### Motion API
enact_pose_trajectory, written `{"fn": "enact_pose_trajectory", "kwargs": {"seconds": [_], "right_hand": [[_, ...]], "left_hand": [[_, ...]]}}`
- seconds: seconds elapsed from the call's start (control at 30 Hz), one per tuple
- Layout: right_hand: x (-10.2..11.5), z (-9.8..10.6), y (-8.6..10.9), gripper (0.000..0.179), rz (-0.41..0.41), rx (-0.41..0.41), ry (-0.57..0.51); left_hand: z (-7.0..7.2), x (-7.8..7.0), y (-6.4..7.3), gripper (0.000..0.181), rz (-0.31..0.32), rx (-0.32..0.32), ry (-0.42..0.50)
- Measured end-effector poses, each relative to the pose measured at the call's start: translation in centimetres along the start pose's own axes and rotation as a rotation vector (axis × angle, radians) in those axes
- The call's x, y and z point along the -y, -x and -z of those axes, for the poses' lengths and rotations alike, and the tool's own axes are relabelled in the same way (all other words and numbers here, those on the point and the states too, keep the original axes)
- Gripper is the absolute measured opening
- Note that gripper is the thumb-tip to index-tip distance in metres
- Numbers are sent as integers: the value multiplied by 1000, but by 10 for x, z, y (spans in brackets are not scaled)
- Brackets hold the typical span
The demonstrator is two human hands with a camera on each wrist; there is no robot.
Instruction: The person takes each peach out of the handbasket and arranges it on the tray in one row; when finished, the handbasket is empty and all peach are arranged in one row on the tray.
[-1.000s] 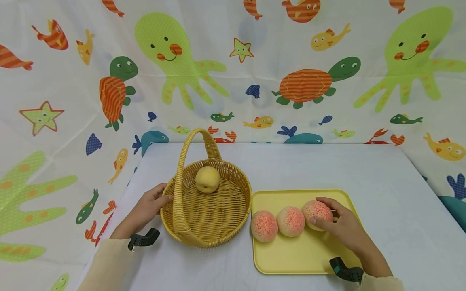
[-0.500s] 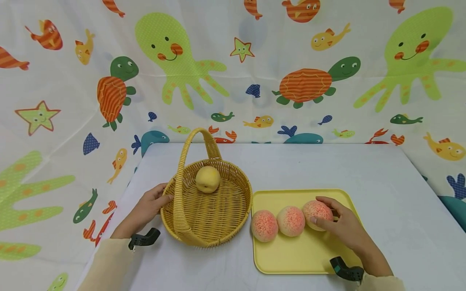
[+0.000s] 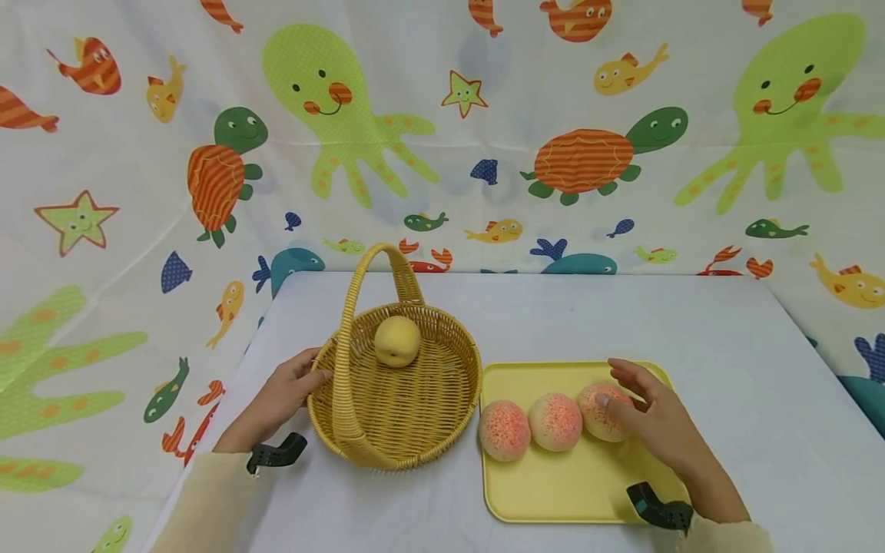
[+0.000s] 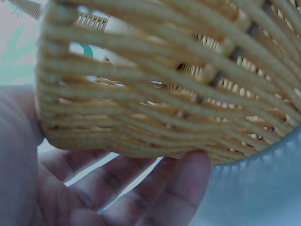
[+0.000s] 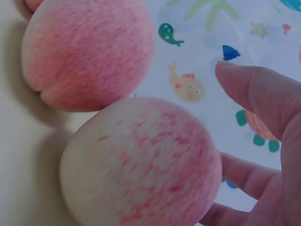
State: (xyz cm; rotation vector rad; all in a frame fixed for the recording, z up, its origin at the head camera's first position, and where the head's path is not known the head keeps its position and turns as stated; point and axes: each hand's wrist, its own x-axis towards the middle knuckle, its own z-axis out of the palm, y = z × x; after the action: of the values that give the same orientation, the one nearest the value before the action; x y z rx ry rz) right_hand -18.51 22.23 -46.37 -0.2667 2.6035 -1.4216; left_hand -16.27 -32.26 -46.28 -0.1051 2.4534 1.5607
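Note:
A round wicker basket (image 3: 408, 418) with a tall handle stands on the table, a round yellow fruit (image 3: 397, 341) lying inside it. My left hand (image 3: 285, 393) grips its left side; in the left wrist view several fingers (image 4: 181, 188) reach beneath the woven wall (image 4: 141, 99). On a yellow tray (image 3: 546, 491) sit three pink-speckled peaches in a row: left (image 3: 505, 430), middle (image 3: 555, 422) and right (image 3: 603, 415). My right hand (image 3: 657, 418) spreads loosely beside the right peach, thumb in front of it. The right wrist view shows that peach (image 5: 141, 165) between me and a second one (image 5: 89, 52).
The tray is close beside the basket's right side. A white tabletop (image 3: 747, 384) extends to the right and behind. A curtain (image 3: 415, 69) printed with sea animals hangs at the back and left.
My right hand's fingers have lifted and spread away from the right peach, which they were holding. The left hand and the basket have stayed put. The view has shifted slightly.

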Motion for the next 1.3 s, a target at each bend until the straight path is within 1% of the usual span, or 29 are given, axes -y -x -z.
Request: {"fn": "enact_pose_trajectory", "kwargs": {"seconds": [0.17, 0.23, 0.37, 0.5, 0.63, 0.77, 1.0, 1.2, 1.3], "right_hand": [[16, 3, -7, 72, 47, -26, -8], [24, 3, -10, 73, 58, -26, -16], [46, 0, -20, 71, 87, -16, -66], [68, -9, -34, 68, 135, 15, -139], [87, -23, -50, 64, 166, 70, -215], [102, -39, -68, 62, 155, 133, -274], [123, -69, -94, 60, 134, 249, -339], [138, -95, -110, 58, 96, 315, -359], [145, -106, -116, 58, 64, 359, -392]], "left_hand": [[-1, 0, 0, 54, 3, -5, -8], [0, 0, 0, 53, 2, -4, -6], [1, -1, 0, 52, -3, 0, -1], [1, -1, 0, 52, -5, 1, 0], [0, -1, 1, 52, -2, -2, -3], [0, -1, 1, 53, 1, -8, -10], [-1, -3, 2, 52, -6, -5, -7], [-1, -3, 2, 49, -11, -6, -7], [-1, -4, 2, 49, -8, -6, -4]]}}
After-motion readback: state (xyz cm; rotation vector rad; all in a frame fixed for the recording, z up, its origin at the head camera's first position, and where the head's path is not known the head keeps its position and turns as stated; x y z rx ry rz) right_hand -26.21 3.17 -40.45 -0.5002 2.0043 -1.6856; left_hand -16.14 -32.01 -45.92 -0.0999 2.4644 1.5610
